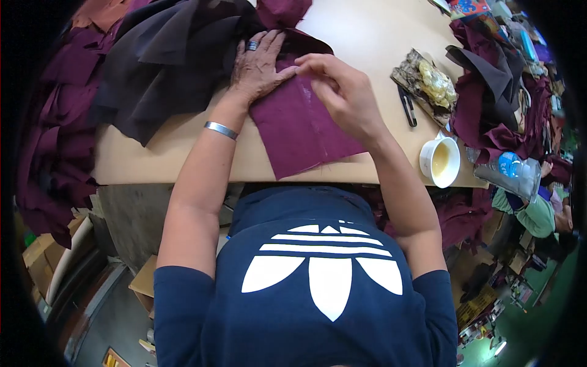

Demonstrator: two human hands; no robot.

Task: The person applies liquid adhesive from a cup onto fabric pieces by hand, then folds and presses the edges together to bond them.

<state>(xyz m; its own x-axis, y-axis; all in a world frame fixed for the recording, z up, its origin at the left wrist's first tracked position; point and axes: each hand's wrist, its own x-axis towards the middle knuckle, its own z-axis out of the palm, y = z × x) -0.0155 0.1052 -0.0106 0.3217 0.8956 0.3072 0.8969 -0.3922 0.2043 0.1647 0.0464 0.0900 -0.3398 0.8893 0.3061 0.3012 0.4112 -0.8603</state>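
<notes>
My left hand (260,68), with a ring on one finger and a metal band at the wrist, lies flat with its fingers stretched out. It presses on the upper left part of a maroon cloth piece (293,131), where dark fabric meets it. Over the same cloth, to the right, my right hand (342,92) is curled, with its fingertips drawn together close to my left thumb. Whatever those fingertips hold, if anything, is too small to make out. A pale streak runs down the cloth below the hands.
Dark fabric (165,67) is heaped at the left of the table (391,24). On the right are a yellowish lump (435,84) on a worn board, a black pen-like tool (406,105), a white cup (451,160) of yellowish liquid and a plastic bottle (513,173). Another person (538,214) is at far right.
</notes>
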